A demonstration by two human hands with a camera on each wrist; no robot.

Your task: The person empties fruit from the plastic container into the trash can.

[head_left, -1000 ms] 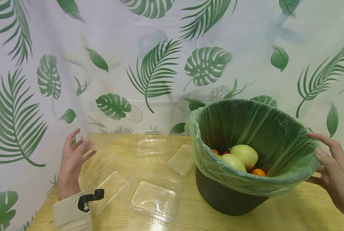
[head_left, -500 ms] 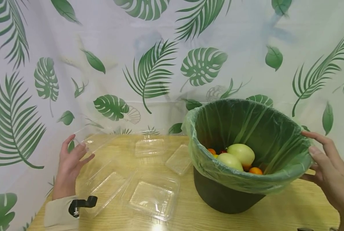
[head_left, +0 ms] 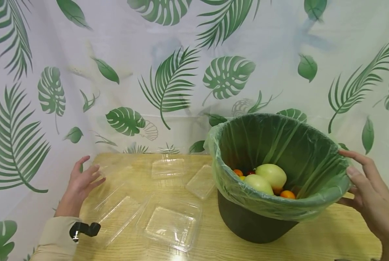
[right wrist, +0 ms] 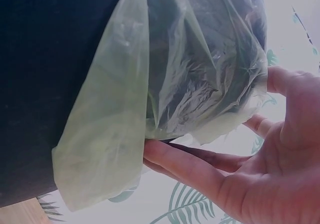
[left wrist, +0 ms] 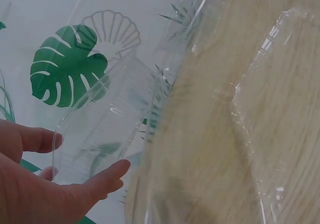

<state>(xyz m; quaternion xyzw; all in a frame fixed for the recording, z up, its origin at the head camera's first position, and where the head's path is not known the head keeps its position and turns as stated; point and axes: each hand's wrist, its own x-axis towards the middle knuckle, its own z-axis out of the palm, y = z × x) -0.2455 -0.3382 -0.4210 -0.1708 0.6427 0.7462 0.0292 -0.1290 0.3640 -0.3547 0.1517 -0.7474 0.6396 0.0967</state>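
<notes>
My left hand (head_left: 83,179) is at the far left of the table. Its thumb and fingers pinch the edge of a clear plastic container (left wrist: 107,116), seen best in the left wrist view; in the head view it is almost invisible. My right hand (head_left: 368,185) grips the right rim of a dark round bin (head_left: 253,221) lined with a pale green plastic bag (head_left: 233,181). The right wrist view shows fingers under and against the bag's folded-over edge (right wrist: 110,134). The bin leans, its mouth facing me. Inside lie two pale yellow-green fruits (head_left: 270,175) and an orange fruit (head_left: 288,194).
More clear plastic containers lie on the wooden table (head_left: 210,235): an open one (head_left: 171,221) near the front, one (head_left: 168,168) at the back, one (head_left: 201,181) beside the bin. Red and orange fruit (head_left: 238,172) shows partly past the rim. A leaf-print curtain (head_left: 178,36) hangs behind.
The clear container in my left hand, tilted up half a second ago, now sits lower. My left hand has shifted slightly. The right hand stays on the bin's rim.
</notes>
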